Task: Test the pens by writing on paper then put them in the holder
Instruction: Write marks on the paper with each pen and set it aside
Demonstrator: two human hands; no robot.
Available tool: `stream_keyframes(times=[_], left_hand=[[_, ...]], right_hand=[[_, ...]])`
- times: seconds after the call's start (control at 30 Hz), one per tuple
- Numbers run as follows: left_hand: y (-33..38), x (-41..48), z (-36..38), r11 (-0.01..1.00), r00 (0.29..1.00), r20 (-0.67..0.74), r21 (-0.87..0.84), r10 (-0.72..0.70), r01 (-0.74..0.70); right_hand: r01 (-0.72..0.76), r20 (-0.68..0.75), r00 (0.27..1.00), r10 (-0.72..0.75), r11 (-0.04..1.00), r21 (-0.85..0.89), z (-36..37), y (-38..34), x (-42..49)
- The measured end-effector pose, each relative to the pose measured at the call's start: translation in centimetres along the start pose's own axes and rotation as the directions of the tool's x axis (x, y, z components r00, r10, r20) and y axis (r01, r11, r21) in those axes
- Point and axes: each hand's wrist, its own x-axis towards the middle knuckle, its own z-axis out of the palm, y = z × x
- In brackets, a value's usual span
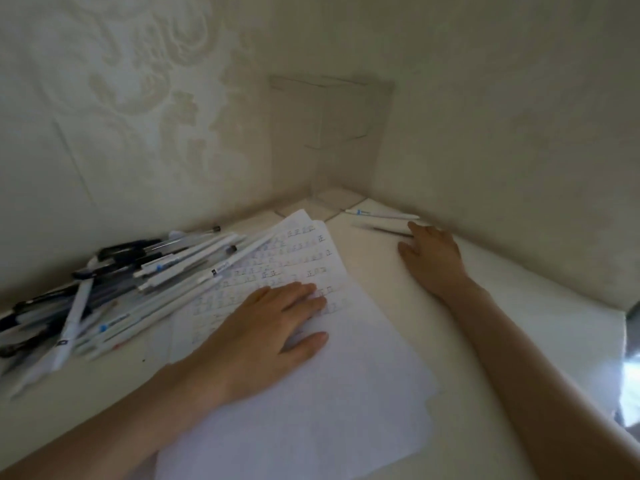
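A sheet of white paper (346,393) with rows of blue and black test marks lies on the white table (519,323). My left hand (270,327) rests flat on it, fingers spread, holding nothing. A big heap of white and black pens (114,289) lies to the left of the paper. My right hand (433,258) reaches to the far right, its fingertips touching a thin pen (384,229) on the table; no grip shows. Another white pen (382,214) lies just behind it. A clear holder (332,133) stands in the corner, hard to make out.
Patterned walls close the table in at the back and on the right. The table's right edge (627,341) drops off near a bright object at the frame's edge.
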Motion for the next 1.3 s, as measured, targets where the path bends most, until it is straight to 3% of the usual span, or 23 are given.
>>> stream_keyframes(times=[0.07,0.17,0.23,0.33,0.43,0.5,0.6,0.67,0.8,0.83,1.0,1.07,1.2,1.3], left_hand=[[0.0,-0.1,0.1,1.000,1.000,-0.011,-0.005,0.009,-0.010],[0.1,-0.2,-0.1,0.999,0.997,-0.072,-0.029,0.018,-0.020],[0.1,-0.2,-0.4,0.999,0.979,-0.206,-0.032,-0.010,0.004],[-0.1,-0.1,-1.1,0.996,0.872,-0.482,-0.009,-0.086,0.093],[-0.3,-0.1,-1.4,0.976,0.866,-0.481,0.082,-0.138,0.201],[-0.2,-0.1,-1.4,0.965,0.887,-0.432,0.117,-0.164,0.236],[0.0,-0.2,-1.5,0.962,0.895,-0.415,0.136,-0.163,0.238],[0.1,-0.3,-1.5,0.965,0.901,-0.409,0.146,-0.142,0.219],[0.9,-0.3,-1.6,0.983,0.893,-0.439,0.096,-0.098,0.155],[0.9,-0.4,-1.5,0.990,0.900,-0.428,0.071,-0.079,0.121],[0.7,-0.4,-1.2,0.996,0.951,-0.305,-0.085,-0.048,0.023],[0.8,-0.3,-1.2,0.989,0.954,-0.289,-0.145,-0.073,0.032],[0.8,-0.5,-1.3,0.997,0.955,-0.293,-0.074,-0.036,0.015],[0.5,-0.6,-1.5,0.992,0.960,-0.275,-0.124,-0.061,0.027]], right_hand=[[-0.011,-0.062,0.998,0.010,1.000,-0.028,0.1,-0.1,0.1],[0.038,-0.125,0.992,-0.030,0.997,0.065,-0.8,-0.8,-0.5],[0.158,-0.176,0.978,-0.111,0.947,0.278,-2.1,-2.3,-1.5],[0.359,-0.142,0.932,-0.333,0.796,0.488,-4.1,-5.7,-3.8],[0.512,-0.105,0.841,-0.531,0.717,0.472,-4.3,-8.2,-5.8],[0.534,-0.099,0.815,-0.570,0.676,0.507,-4.2,-8.8,-6.5],[0.414,-0.028,0.852,-0.523,0.640,0.647,-4.6,-9.1,-7.1],[0.302,0.008,0.872,-0.489,0.552,0.777,-4.9,-9.1,-7.0],[-0.024,0.051,0.897,-0.438,0.068,0.997,-5.7,-8.8,-6.9],[-0.054,0.055,0.888,-0.457,0.015,0.998,-5.7,-8.9,-7.0],[-0.081,0.151,0.831,-0.535,0.152,0.985,-4.1,-10.4,-8.0],[-0.152,0.192,0.810,-0.553,0.118,0.981,-3.6,-10.7,-8.2],[-0.294,0.240,0.780,-0.578,0.000,0.956,-3.4,-11.0,-8.3],[-0.325,0.250,0.766,-0.593,-0.022,0.945,-3.4,-10.9,-8.1]])
